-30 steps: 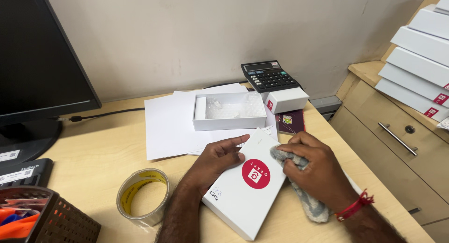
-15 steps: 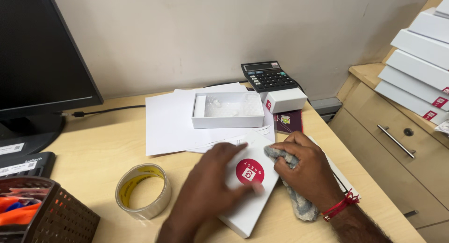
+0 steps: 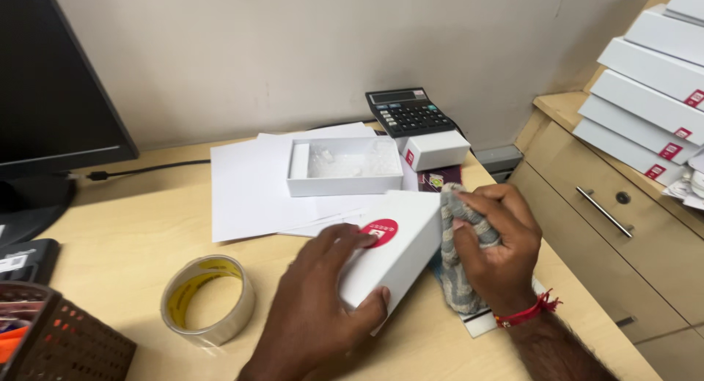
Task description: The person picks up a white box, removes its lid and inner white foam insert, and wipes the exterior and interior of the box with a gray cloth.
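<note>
At the far left, the edge of a dark monitor (image 3: pixel 51 80) stands on a pale wooden tabletop (image 3: pixel 125 234), with a black cable (image 3: pixel 147 168) running along the wall behind it. In the bottom left corner sits a dark mesh organiser (image 3: pixel 66 344) holding something orange. Just to its right, a roll of clear tape (image 3: pixel 207 300) lies flat on the tabletop.

Further back, toward the middle, loose white paper sheets (image 3: pixel 249 190) are spread out, and an open white tray box (image 3: pixel 345 166) with crumpled clear plastic inside rests on them.

In the foreground centre, the left hand (image 3: pixel 315 308) is closed around a white lidded box (image 3: pixel 392 253) that bears a round red sticker on top. The thumb presses the near end and the fingers lie over the top near the sticker; the box is tilted, its near end lifted off the tabletop. Just to its right, the right hand (image 3: pixel 495 249) is clenched around a grey cloth (image 3: pixel 462 256), which hangs down from the fist and touches the box's right side. A red thread band circles that wrist.

Behind the hands, a small white closed box (image 3: pixel 435 150) sits beside a black calculator (image 3: pixel 408 113) near the wall, with a dark maroon booklet (image 3: pixel 438 180) just in front of it.

At the far right stands a wooden cabinet (image 3: pixel 609 234) with a metal drawer handle, and on top of it leans a stack of flat white boxes (image 3: pixel 653 36) with small red labels.
</note>
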